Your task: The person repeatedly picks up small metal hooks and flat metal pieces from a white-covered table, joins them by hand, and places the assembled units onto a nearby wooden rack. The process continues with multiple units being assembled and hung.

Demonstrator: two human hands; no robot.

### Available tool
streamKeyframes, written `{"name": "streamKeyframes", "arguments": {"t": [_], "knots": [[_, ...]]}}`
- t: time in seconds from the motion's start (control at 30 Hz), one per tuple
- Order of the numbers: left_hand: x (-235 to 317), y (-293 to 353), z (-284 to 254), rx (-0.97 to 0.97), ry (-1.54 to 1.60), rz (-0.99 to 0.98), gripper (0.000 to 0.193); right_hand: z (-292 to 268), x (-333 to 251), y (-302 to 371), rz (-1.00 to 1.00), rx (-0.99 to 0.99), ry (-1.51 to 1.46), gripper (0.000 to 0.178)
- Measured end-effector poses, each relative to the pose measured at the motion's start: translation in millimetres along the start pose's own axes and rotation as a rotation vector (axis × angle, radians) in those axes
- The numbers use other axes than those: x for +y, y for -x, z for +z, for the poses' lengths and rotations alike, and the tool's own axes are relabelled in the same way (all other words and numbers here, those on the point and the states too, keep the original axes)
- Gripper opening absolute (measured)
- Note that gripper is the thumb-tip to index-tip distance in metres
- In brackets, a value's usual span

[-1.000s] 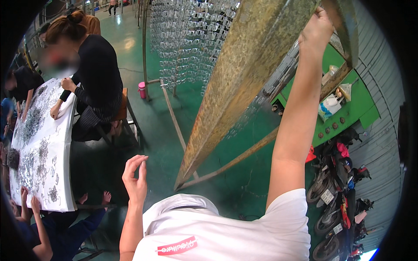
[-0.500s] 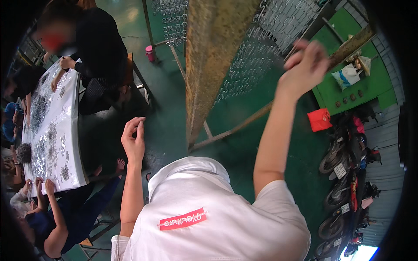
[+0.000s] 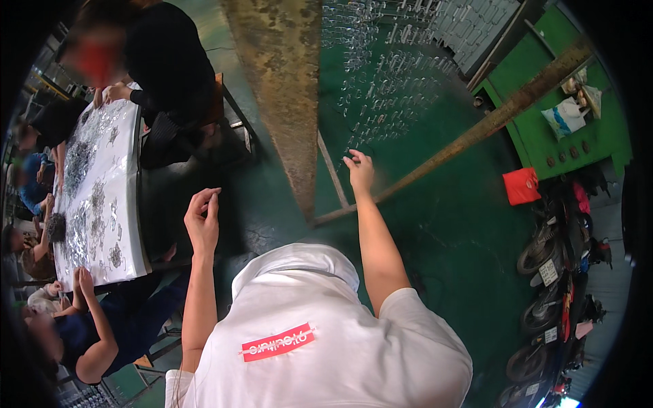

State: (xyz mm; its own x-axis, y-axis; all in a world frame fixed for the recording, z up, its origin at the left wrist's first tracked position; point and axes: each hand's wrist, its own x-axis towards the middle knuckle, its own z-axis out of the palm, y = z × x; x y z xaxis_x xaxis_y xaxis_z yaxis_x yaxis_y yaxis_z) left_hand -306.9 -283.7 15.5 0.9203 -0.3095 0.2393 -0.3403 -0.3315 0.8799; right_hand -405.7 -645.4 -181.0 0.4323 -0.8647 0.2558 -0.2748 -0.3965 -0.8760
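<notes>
My right hand (image 3: 359,171) is raised at the lower end of a group of small shiny metal loops (image 3: 388,88), which hang in rows inside a frame. Its thumb and fingers come together in a pinch, and a tiny dark bit shows at the tips, too small to name. Held up in front of me on the left is my left hand (image 3: 203,221), its fingers curled in and the thumb pressed to them. Whatever it holds, if anything, is too small to make out. A rusty, yellowish beam (image 3: 286,88) of the frame stands between the hands.
On the left, several people sit around a white-covered table (image 3: 129,262) with heaps of small metal pieces. A thin rusty bar (image 3: 476,139) slants to the right. Beyond it are a green table (image 3: 544,153) with bags, a red bag (image 3: 521,186) and parked motorbikes (image 3: 544,299).
My right hand has swung down and left, from high on the right to the lower hanging loops. My left hand stays raised in its pinch. The view has shifted, so the beam appears farther left.
</notes>
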Motion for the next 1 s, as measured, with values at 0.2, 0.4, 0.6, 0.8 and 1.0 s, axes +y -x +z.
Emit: {"name": "streamKeyframes", "arguments": {"t": [0.2, 0.4, 0.6, 0.8, 1.0], "knots": [[1, 11, -3, 0.038, 0.007, -0.075, 0.012, -5, -15, -7, 0.041, -0.010, 0.018, 0.011], [-5, 9, -2, 0.037, 0.007, -0.023, 0.012, -21, -25, 3, 0.057, 0.067, -0.066, 0.012], [-17, -3, 7, -0.033, 0.053, -0.005, 0.012, -46, -36, 27, 0.017, 0.174, -0.048, 0.008], [-40, -17, 3, -0.078, 0.079, -0.007, 0.013, -79, -40, 94, -0.053, 0.208, 0.105, 0.008], [-84, -31, -41, -0.125, -0.006, 0.043, 0.012, -76, -59, 184, -0.005, 0.123, 0.254, 0.010]]}}
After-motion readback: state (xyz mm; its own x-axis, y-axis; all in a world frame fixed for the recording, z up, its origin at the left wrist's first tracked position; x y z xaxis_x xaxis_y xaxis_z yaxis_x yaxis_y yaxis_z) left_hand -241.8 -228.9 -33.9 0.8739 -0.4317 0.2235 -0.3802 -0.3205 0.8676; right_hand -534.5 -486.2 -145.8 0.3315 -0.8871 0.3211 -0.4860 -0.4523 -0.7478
